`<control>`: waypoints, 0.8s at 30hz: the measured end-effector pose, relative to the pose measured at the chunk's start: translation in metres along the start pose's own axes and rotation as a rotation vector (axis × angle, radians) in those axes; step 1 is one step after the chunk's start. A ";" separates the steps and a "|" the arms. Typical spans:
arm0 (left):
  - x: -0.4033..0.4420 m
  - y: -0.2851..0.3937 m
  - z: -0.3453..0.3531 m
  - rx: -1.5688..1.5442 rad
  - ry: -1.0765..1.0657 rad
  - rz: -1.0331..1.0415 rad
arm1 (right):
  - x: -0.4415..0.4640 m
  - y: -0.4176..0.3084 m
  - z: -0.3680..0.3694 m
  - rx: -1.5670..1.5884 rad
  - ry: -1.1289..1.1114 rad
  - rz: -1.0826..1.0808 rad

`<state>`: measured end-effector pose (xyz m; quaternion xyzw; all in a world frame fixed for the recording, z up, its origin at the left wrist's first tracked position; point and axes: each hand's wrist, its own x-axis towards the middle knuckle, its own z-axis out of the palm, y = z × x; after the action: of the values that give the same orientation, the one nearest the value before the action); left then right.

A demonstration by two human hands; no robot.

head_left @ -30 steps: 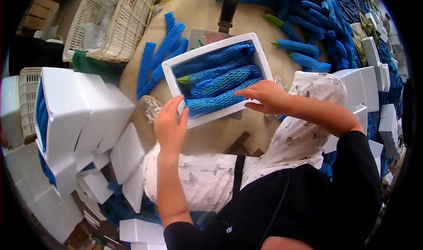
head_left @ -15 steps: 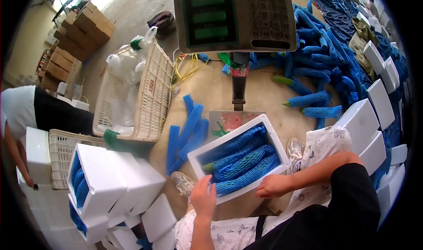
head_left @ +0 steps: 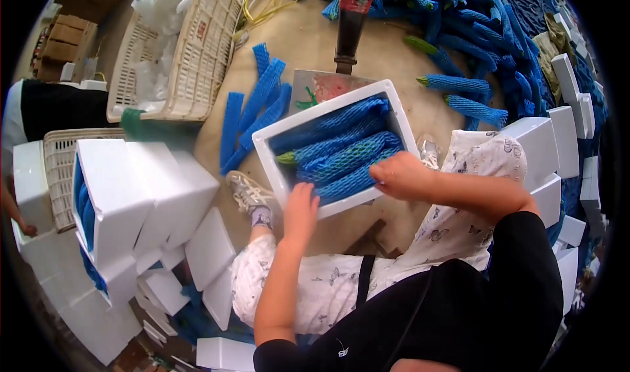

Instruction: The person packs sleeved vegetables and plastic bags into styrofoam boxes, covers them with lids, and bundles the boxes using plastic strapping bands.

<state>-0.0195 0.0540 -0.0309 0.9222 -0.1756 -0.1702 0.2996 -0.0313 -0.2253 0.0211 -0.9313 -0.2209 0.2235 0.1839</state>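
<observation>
A white foam box (head_left: 264,168) rests tilted on the metal plate of a scale (head_left: 308,83), between my feet. Inside lie several green vegetables in blue mesh sleeves (head_left: 338,159), side by side; one green tip shows at the left. My left hand (head_left: 302,208) is at the box's near left corner, its fingers against the rim and the end of the nearest sleeve; what they grip, if anything, is hidden. At the right end of that same sleeve, my right hand (head_left: 399,175) has its fingers curled closed, and what is in them cannot be made out.
Loose blue sleeves (head_left: 262,113) lie left of the scale, beside a white crate (head_left: 203,50) with plastic bags. Stacked foam boxes (head_left: 118,195) stand at the left, near another person's arm (head_left: 16,214). More sleeved vegetables (head_left: 485,34) are heaped at the upper right.
The view tipped up to the scale's display, then back down. My right hand, spread over the box a second ago, is now curled at the nearest sleeve's right end.
</observation>
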 end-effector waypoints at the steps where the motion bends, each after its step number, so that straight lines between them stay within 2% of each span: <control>1: 0.001 -0.006 0.008 -0.003 -0.011 -0.019 | 0.001 0.011 -0.004 -0.076 0.096 0.058; 2: 0.006 -0.004 0.008 -0.005 -0.021 -0.031 | 0.003 0.019 -0.008 -0.132 0.149 0.142; 3: 0.009 0.000 0.005 -0.007 -0.048 -0.071 | 0.005 0.023 -0.013 -0.159 0.103 0.261; 5: 0.003 0.009 -0.001 -0.015 -0.073 -0.113 | 0.004 0.033 -0.011 -0.134 -0.140 0.299; 6: -0.001 0.014 -0.003 0.075 -0.002 -0.044 | 0.004 0.036 -0.002 -0.134 -0.143 0.298; 8: 0.001 0.018 -0.003 0.162 0.069 0.027 | 0.006 0.043 0.019 -0.135 0.017 0.225; 10: 0.001 0.015 -0.006 0.004 -0.047 -0.059 | 0.008 0.051 0.023 -0.138 0.007 0.212; 13: 0.009 0.010 -0.019 -0.087 -0.082 -0.109 | 0.012 0.041 0.001 -0.156 -0.050 0.231; 14: 0.014 0.022 -0.030 -0.086 0.036 -0.099 | 0.011 0.036 -0.009 -0.164 0.012 0.191; 15: 0.020 0.029 -0.034 -0.086 0.041 -0.102 | 0.012 0.034 -0.013 -0.167 0.070 0.150; 16: 0.029 0.033 -0.037 -0.045 0.193 -0.032 | 0.015 0.033 -0.011 -0.165 0.068 0.144; 17: 0.038 0.034 -0.039 0.000 0.342 0.041 | 0.019 0.032 -0.010 -0.100 0.237 0.148; 18: 0.048 0.030 -0.038 0.070 0.337 0.091 | 0.023 0.031 -0.008 -0.035 0.409 0.152; 19: 0.055 0.021 -0.031 0.075 0.339 0.094 | 0.022 0.034 -0.003 -0.033 0.415 0.150; 21: 0.065 0.002 -0.015 0.284 0.136 0.078 | 0.019 0.044 0.015 -0.173 0.234 0.144; 24: 0.074 -0.003 -0.005 0.230 0.131 0.017 | 0.021 0.042 0.029 -0.178 0.273 0.148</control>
<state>0.0481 0.0270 -0.0443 0.9580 -0.1819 -0.0856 0.2044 -0.0150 -0.2434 -0.0284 -0.9794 -0.1437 0.0874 0.1119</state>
